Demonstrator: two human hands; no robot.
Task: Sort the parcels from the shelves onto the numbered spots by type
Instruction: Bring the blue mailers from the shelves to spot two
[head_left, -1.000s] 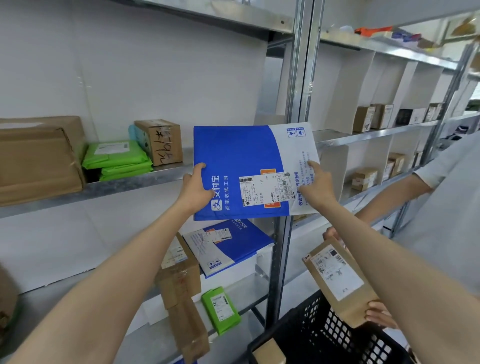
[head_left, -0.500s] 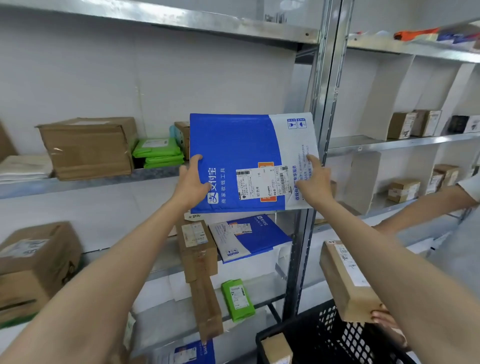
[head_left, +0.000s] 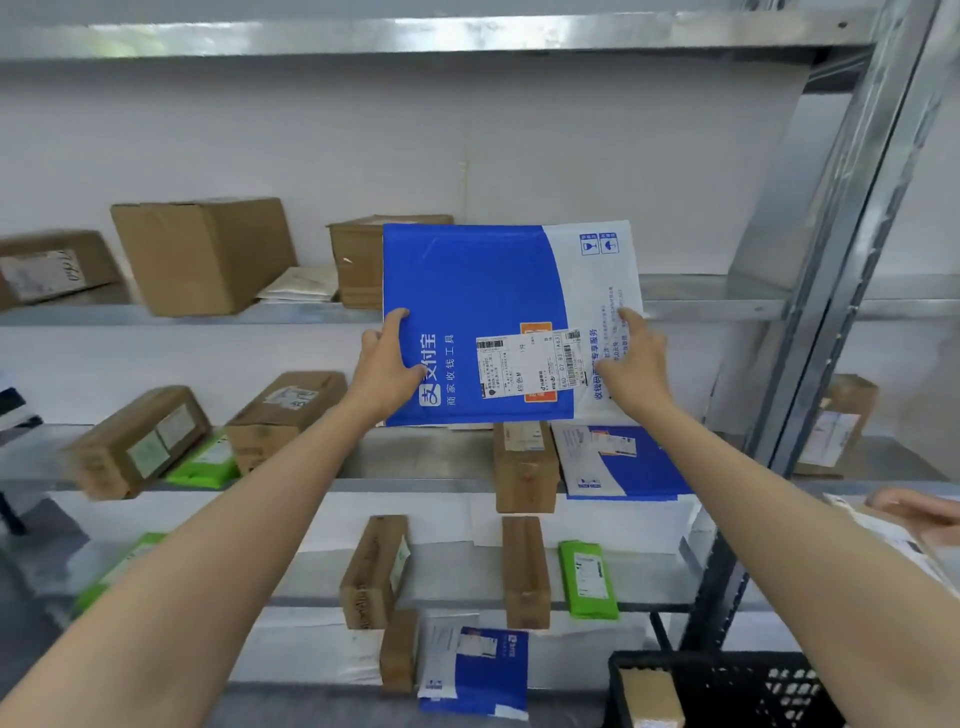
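I hold a flat blue and white mailer upright in front of the shelves, its white shipping label facing me. My left hand grips its lower left edge. My right hand grips its lower right, on the white part. Behind it, metal shelves carry brown cardboard boxes, green pouches and two more blue and white mailers. No numbered spots are in view.
A steel upright post stands to the right of the mailer. A black plastic crate with a small box inside sits at the bottom right. Another person's hand holds a parcel at the right edge.
My view has swung left along the shelves, with the mailer still held in both hands. The other person's arm and parcel have slid to the right edge.
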